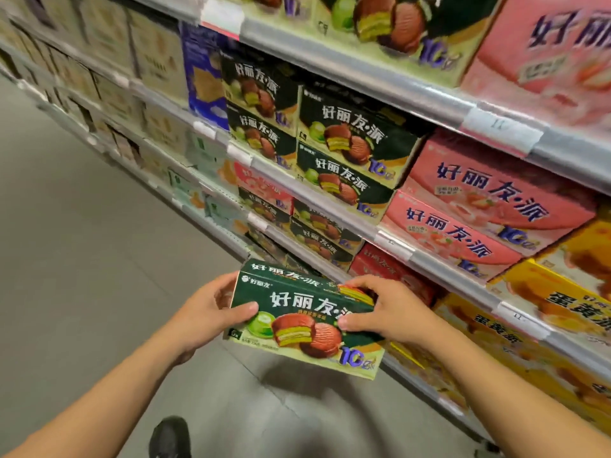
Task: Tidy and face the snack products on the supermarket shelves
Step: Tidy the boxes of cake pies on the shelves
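I hold a dark green snack box with a chocolate pie picture in front of the shelves, out in the aisle, face up towards me. My left hand grips its left end, thumb on the front. My right hand grips its right end, fingers over the top edge. Matching green boxes stand stacked two high on the middle shelf, and more green boxes sit on the shelf below it.
Pink boxes stand right of the green ones, yellow boxes further right and lower, a red box just behind my right hand. Metal shelf rails carry price tags. Grey aisle floor lies to the left; my dark shoe shows below.
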Demonstrator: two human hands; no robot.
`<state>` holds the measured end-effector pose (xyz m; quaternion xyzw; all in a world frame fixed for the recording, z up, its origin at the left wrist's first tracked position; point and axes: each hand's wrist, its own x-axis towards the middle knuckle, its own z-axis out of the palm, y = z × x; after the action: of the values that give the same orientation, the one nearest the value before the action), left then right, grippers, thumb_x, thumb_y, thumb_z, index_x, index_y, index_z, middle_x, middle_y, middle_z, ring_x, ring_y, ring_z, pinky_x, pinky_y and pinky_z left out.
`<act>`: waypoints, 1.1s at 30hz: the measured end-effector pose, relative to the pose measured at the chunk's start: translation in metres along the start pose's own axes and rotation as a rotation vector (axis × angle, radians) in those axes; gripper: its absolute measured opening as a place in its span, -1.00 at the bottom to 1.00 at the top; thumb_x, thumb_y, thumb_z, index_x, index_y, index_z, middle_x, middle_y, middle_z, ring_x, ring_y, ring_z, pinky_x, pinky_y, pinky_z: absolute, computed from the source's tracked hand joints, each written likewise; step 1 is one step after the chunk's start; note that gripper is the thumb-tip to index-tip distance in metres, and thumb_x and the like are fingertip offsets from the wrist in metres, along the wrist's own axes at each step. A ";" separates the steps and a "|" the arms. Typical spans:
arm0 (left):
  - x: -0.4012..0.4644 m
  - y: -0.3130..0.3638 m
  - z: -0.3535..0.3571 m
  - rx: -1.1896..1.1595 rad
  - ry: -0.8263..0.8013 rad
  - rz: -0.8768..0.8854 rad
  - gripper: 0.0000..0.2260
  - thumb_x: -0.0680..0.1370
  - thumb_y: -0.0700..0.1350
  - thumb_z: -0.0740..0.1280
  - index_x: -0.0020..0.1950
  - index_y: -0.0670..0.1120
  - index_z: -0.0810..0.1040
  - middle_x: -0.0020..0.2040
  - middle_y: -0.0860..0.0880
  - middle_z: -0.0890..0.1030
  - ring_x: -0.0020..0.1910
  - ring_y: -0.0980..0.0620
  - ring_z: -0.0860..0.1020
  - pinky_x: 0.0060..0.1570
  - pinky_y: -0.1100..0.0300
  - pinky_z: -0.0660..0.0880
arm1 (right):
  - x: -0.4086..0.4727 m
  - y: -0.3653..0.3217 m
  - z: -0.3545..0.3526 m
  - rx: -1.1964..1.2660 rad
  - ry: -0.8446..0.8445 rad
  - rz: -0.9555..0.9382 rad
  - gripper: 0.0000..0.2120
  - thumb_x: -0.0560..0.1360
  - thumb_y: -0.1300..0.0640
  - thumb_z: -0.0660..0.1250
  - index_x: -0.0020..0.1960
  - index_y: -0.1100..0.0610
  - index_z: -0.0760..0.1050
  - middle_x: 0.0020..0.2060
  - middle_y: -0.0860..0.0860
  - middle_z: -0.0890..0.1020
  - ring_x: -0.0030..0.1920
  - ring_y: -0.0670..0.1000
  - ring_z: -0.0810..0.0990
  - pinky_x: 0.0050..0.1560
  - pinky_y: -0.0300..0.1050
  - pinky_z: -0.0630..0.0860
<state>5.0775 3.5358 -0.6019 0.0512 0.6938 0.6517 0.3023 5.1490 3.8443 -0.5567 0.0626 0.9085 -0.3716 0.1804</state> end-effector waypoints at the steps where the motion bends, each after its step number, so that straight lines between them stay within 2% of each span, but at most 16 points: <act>1: 0.001 -0.001 -0.020 0.002 -0.011 0.004 -0.44 0.38 -0.11 0.57 0.34 -0.06 0.47 0.18 -0.06 0.66 0.17 -0.08 0.62 0.17 -0.05 0.53 | 0.009 -0.016 0.012 -0.002 0.007 0.017 -0.39 0.09 -0.42 0.46 0.08 -0.30 0.44 -0.10 -0.27 0.64 -0.16 -0.30 0.61 -0.12 -0.22 0.58; 3: 0.005 0.000 -0.062 -0.021 -0.028 -0.006 -0.46 0.38 -0.10 0.57 0.31 -0.06 0.49 0.15 -0.07 0.67 0.12 -0.08 0.64 0.09 -0.03 0.57 | 0.028 -0.051 0.037 -0.002 0.011 0.054 -0.38 0.08 -0.43 0.45 0.08 -0.29 0.43 -0.10 -0.27 0.62 -0.14 -0.31 0.60 -0.09 -0.20 0.59; 6: 0.012 0.007 -0.125 -0.068 -0.052 -0.043 -0.52 0.39 -0.14 0.50 0.28 -0.09 0.49 0.09 -0.07 0.69 0.03 -0.08 0.68 -0.12 0.14 0.62 | 0.060 -0.101 0.069 -0.006 0.008 0.095 -0.42 0.10 -0.42 0.46 0.06 -0.29 0.44 -0.11 -0.26 0.64 -0.15 -0.30 0.60 -0.10 -0.20 0.59; 8: 0.019 0.015 -0.162 -0.056 -0.081 -0.059 -0.56 0.42 -0.19 0.47 0.27 -0.11 0.48 0.06 -0.06 0.70 0.00 -0.06 0.68 -0.17 0.21 0.60 | 0.080 -0.130 0.081 -0.002 0.020 0.112 -0.40 0.09 -0.40 0.48 0.07 -0.27 0.44 -0.10 -0.23 0.65 -0.14 -0.27 0.62 -0.08 -0.14 0.60; 13: 0.058 0.039 -0.226 -0.002 -0.162 -0.097 -0.51 0.46 -0.27 0.47 0.30 0.05 0.42 0.10 0.03 0.69 0.06 0.03 0.67 -0.13 0.26 0.59 | 0.128 -0.174 0.086 0.028 0.056 0.129 -0.35 0.10 -0.32 0.55 0.13 -0.20 0.48 -0.10 -0.22 0.66 -0.19 -0.22 0.65 -0.18 -0.08 0.64; 18: 0.110 0.050 -0.258 0.099 -0.158 -0.150 -0.47 0.41 -0.33 0.50 0.28 -0.01 0.41 0.08 0.08 0.69 0.04 0.05 0.67 -0.12 0.26 0.58 | 0.181 -0.178 0.084 -0.010 0.097 0.136 -0.28 0.07 -0.35 0.52 0.18 -0.19 0.47 -0.04 -0.27 0.61 -0.09 -0.26 0.59 -0.05 -0.14 0.59; 24: 0.169 0.045 -0.297 0.206 -0.085 -0.190 -0.50 0.44 -0.35 0.45 0.24 0.07 0.41 0.02 0.16 0.68 -0.01 0.17 0.65 -0.19 0.34 0.57 | 0.259 -0.177 0.094 0.060 0.071 0.118 -0.48 0.08 -0.34 0.52 -0.03 -0.41 0.39 -0.08 -0.28 0.60 -0.10 -0.28 0.58 -0.07 -0.14 0.59; 27: 0.199 0.040 -0.317 0.259 -0.085 -0.187 -0.49 0.45 -0.31 0.46 0.23 0.16 0.42 0.04 0.20 0.67 0.02 0.19 0.64 -0.14 0.31 0.57 | 0.289 -0.182 0.098 0.041 0.076 0.131 -0.47 0.12 -0.34 0.51 0.03 -0.38 0.42 -0.07 -0.30 0.59 -0.09 -0.30 0.55 -0.10 -0.19 0.56; 30: 0.231 0.028 -0.335 0.323 -0.089 -0.158 -0.48 0.44 -0.30 0.47 0.21 0.20 0.44 0.05 0.19 0.66 0.08 0.18 0.61 -0.03 0.24 0.57 | 0.314 -0.180 0.100 0.057 0.082 0.100 -0.41 0.26 -0.24 0.53 0.24 -0.20 0.46 0.00 -0.34 0.51 0.00 -0.25 0.52 0.05 -0.23 0.49; 33: 0.266 0.014 -0.355 0.368 -0.090 -0.135 -0.49 0.42 -0.26 0.49 0.16 0.27 0.45 0.05 0.12 0.65 0.09 0.07 0.61 0.03 0.07 0.56 | 0.341 -0.166 0.099 0.161 0.173 0.217 -0.50 0.46 -0.18 0.36 0.35 -0.04 0.44 0.28 -0.11 0.48 0.28 -0.08 0.44 0.30 -0.17 0.34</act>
<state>4.6843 3.3514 -0.6940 0.0881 0.7889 0.4891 0.3616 4.8197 3.6495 -0.6411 0.2063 0.8759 -0.4149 0.1347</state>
